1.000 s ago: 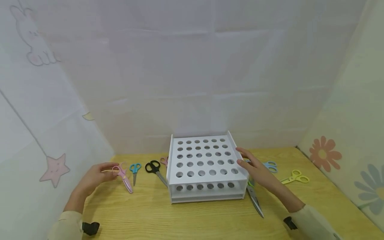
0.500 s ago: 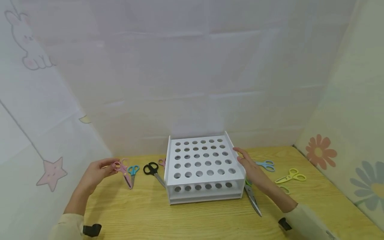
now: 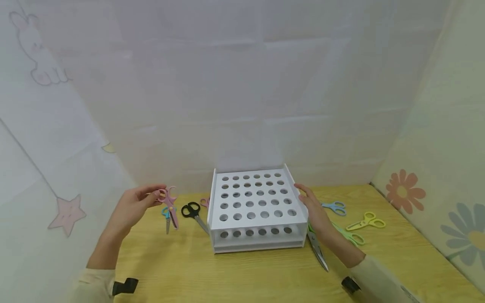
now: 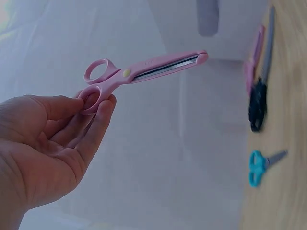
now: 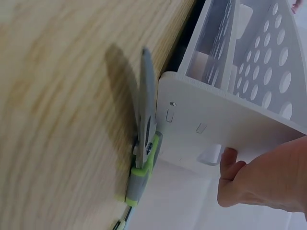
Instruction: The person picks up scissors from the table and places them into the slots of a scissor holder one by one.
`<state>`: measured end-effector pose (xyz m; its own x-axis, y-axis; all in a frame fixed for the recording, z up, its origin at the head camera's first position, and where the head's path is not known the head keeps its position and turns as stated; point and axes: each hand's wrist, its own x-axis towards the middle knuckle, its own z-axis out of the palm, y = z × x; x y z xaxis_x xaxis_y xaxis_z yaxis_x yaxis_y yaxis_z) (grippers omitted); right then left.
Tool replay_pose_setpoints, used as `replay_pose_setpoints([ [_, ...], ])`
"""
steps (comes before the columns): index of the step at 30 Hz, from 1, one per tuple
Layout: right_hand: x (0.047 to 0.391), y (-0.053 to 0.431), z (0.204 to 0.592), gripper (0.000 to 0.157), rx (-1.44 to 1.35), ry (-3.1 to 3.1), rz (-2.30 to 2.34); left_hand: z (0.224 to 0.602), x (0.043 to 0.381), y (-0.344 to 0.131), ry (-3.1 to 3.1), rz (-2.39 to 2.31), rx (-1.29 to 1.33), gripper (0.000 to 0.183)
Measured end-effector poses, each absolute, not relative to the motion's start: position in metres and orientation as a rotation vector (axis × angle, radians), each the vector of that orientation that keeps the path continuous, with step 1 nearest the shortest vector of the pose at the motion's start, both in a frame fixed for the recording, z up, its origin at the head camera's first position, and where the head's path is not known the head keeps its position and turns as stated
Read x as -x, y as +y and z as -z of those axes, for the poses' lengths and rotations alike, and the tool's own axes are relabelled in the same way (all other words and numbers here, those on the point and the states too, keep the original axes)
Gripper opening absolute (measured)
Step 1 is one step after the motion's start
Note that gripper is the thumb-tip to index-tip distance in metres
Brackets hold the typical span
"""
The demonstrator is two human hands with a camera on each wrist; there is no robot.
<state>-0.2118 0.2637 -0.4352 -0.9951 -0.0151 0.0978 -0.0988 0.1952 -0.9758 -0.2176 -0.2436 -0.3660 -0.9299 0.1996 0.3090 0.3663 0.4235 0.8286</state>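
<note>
My left hand [image 3: 132, 206] pinches one finger loop of a pair of pink scissors [image 4: 163, 66] between thumb and fingers. In the left wrist view the scissors point right, clear of the table, with a pink cover along the blade. A white rack [image 3: 257, 231] with rows of round holes stands mid-table. My right hand [image 3: 318, 214] holds the top of its right side panel, with curled fingers [image 5: 230, 165] near the slot in the right wrist view. Beside that panel lie large scissors [image 5: 146, 100] with green-grey handles. Small blue scissors [image 4: 259, 167] lie below the left hand.
Black-handled scissors [image 3: 194, 212] and another pink pair [image 3: 204, 202] lie at the rack's left. Right of the rack lie light-blue scissors [image 3: 335, 207], yellow scissors [image 3: 367, 221] and light-green scissors [image 3: 350, 235]. Fabric walls [image 3: 242, 105] close off the back and sides of the wooden table [image 3: 212, 277].
My left hand has taken the pink scissors up off the table and moved right with them, over the blue pair. The right hand stays at the rack's side.
</note>
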Motion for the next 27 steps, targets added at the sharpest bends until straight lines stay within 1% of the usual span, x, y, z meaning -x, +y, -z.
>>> replay_pose_setpoints([
  [7,0.219,0.264,0.436,0.049,-0.133,-2.318,-1.980,0.342,0.204,-0.206,-2.363,1.617,0.594,0.032],
  [11,0.216,0.265,0.440,0.048,-0.113,-2.307,-1.985,0.333,0.197,-0.180,-2.288,1.682,0.692,0.029],
  [16,0.211,0.267,0.445,0.047,-0.093,-2.288,-2.000,0.326,0.198,-0.150,-2.249,1.728,0.780,0.025],
  [20,0.212,0.268,0.448,0.047,-0.103,-2.283,-1.998,0.324,0.203,-0.137,-2.226,1.757,0.763,0.025],
  [27,0.216,0.270,0.443,0.047,-0.145,-2.280,-1.979,0.329,0.209,-0.131,-2.210,1.749,0.672,0.028],
])
